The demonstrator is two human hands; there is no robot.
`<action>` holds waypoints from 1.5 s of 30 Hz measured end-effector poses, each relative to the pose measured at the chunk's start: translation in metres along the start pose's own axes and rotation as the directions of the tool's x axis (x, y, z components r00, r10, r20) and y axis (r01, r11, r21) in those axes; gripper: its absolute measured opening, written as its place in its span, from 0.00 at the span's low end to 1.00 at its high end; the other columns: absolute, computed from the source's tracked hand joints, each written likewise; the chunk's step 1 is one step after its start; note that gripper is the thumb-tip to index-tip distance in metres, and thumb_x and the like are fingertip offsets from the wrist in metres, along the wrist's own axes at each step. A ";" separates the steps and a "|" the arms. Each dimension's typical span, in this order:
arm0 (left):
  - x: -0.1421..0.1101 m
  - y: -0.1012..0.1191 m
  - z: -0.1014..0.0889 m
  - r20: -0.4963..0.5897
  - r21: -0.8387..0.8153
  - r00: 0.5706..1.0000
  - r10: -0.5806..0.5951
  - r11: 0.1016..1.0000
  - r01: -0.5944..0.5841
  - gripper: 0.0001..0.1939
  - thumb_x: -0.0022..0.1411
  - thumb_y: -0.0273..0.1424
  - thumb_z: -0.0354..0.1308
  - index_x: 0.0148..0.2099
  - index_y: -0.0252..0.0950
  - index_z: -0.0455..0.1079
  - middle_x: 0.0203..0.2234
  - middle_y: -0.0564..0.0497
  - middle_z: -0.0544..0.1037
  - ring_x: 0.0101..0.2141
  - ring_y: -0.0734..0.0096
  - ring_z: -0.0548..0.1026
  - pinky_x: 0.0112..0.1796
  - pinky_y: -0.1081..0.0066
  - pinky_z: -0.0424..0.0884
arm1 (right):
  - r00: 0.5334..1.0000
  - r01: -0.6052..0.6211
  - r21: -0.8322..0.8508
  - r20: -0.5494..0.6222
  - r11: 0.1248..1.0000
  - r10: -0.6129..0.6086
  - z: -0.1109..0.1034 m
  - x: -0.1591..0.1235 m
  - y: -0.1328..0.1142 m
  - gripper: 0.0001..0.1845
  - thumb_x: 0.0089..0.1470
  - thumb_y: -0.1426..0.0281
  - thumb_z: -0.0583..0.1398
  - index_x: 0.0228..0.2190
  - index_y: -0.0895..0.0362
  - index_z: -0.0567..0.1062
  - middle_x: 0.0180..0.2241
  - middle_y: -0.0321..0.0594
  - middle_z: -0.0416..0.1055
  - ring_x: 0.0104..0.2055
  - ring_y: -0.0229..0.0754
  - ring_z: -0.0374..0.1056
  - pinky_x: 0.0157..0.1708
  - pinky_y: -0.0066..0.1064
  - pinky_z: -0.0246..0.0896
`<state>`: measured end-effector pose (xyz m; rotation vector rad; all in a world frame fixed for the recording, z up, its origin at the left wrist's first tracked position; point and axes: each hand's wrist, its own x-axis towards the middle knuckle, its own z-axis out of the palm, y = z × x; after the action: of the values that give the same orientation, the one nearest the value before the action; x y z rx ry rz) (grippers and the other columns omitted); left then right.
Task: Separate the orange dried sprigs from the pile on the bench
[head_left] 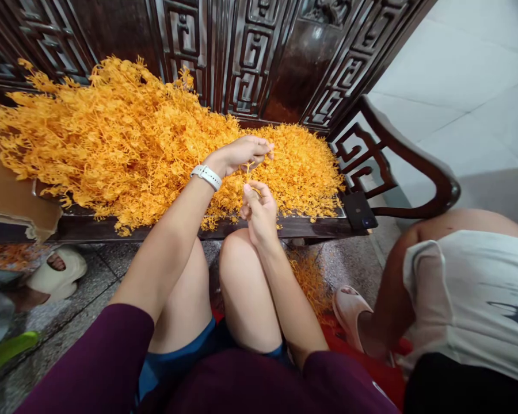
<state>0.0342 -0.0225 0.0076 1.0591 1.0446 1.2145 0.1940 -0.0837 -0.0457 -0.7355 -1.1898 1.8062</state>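
Observation:
A big heap of orange plastic sprigs (125, 138) covers the seat of a dark carved wooden bench (259, 227). My left hand (242, 154), with a white watch (206, 176) on its wrist, reaches over the heap with its fingers pinched on an orange sprig (247, 168). Just below it, over my knee, my right hand (259, 208) has its fingers curled and pinched on the lower end of the same sprig. Both hands are close together at the front middle of the heap.
A black phone (360, 210) lies at the bench's right front corner beside the curved armrest (414, 155). Another person in a white top (470, 305) sits at my right. A cardboard sheet (8, 195) lies at left. More orange sprigs (311, 282) lie on the floor.

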 end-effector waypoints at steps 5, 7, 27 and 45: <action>0.001 0.001 0.000 -0.062 -0.044 0.998 0.019 0.999 -0.022 0.15 0.74 0.32 0.57 0.32 0.36 0.67 0.17 0.60 0.53 0.15 0.84 0.48 0.21 0.75 0.42 | 0.995 -0.062 -0.018 0.076 0.998 0.063 0.002 0.000 0.002 0.18 0.55 0.58 0.73 0.41 0.53 0.78 0.20 0.24 0.62 0.19 0.29 0.51 0.19 0.26 0.45; 0.004 0.003 -0.002 -0.129 -0.087 0.991 0.020 0.996 -0.031 0.14 0.74 0.32 0.58 0.33 0.37 0.66 0.17 0.61 0.53 0.15 0.84 0.48 0.20 0.76 0.41 | 0.992 -0.067 -0.038 0.108 0.997 0.070 0.003 -0.001 0.002 0.16 0.55 0.57 0.73 0.36 0.54 0.78 0.18 0.24 0.59 0.18 0.29 0.50 0.20 0.26 0.45; 0.024 0.006 -0.022 -0.593 -0.225 0.803 0.053 0.947 -0.229 0.18 0.65 0.46 0.64 0.31 0.44 0.62 0.12 0.61 0.50 0.13 0.77 0.49 0.20 0.68 0.47 | 0.853 -0.327 0.156 0.474 0.932 0.220 0.002 -0.007 -0.014 0.20 0.57 0.64 0.73 0.28 0.56 0.69 0.17 0.20 0.48 0.17 0.27 0.39 0.18 0.23 0.37; 0.031 0.011 -0.073 -0.697 -0.157 0.713 0.081 0.952 -0.261 0.26 0.63 0.56 0.61 0.30 0.47 0.52 0.15 0.61 0.44 0.19 0.68 0.48 0.21 0.67 0.49 | 0.189 -0.430 -0.216 0.928 0.877 0.321 0.019 -0.095 0.009 0.15 0.58 0.62 0.73 0.35 0.60 0.80 0.33 0.37 0.79 0.34 0.34 0.73 0.37 0.25 0.69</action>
<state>-0.0373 0.0136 0.0032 0.5010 1.3181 1.9231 0.2220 -0.1768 -0.0439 0.3453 -1.7192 2.8939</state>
